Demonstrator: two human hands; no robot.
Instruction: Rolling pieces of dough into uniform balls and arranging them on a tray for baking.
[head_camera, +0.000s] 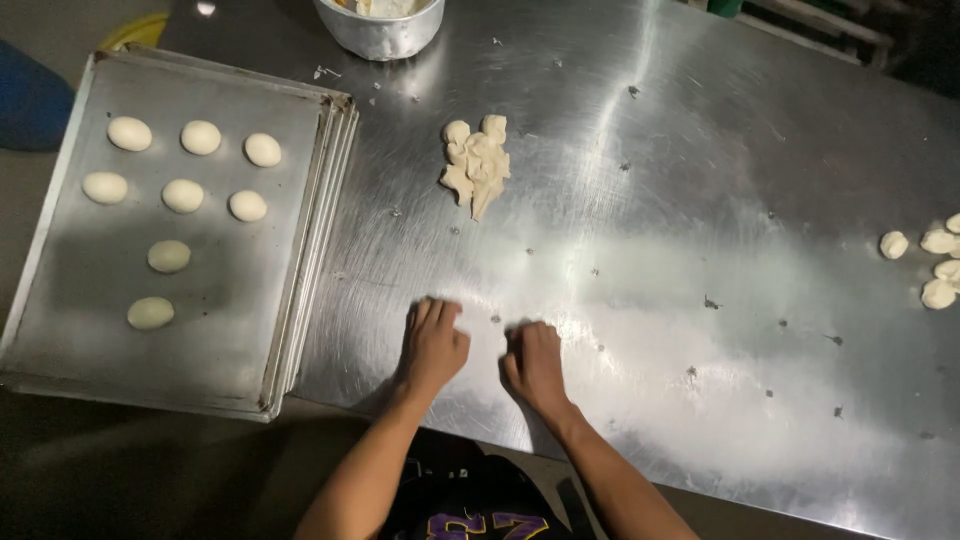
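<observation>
A: Start on the left. What sits there?

B: A stack of metal baking trays (60, 330), the top one carrying eight smooth dough balls (183, 195) in rough rows, well apart from each other.

A: And the hands?

B: Both press palm-down on the steel table (700, 200) near its front edge. The left hand (432, 345) is cupped with fingers curled forward; the right hand (533, 362) is cupped the same way, just beside it. Whatever lies under each palm is hidden, so I cannot tell whether either holds a piece of dough.

A: Anything farther back?

B: A ragged clump of dough (477, 163) lies beyond the hands, a metal bowl (380, 30) at the far edge, and small cut dough pieces (935, 265) at the far right.

A: What might go wrong?

B: I'd judge the table's stuck crumbs could get picked up by any dough rolled across it.
</observation>
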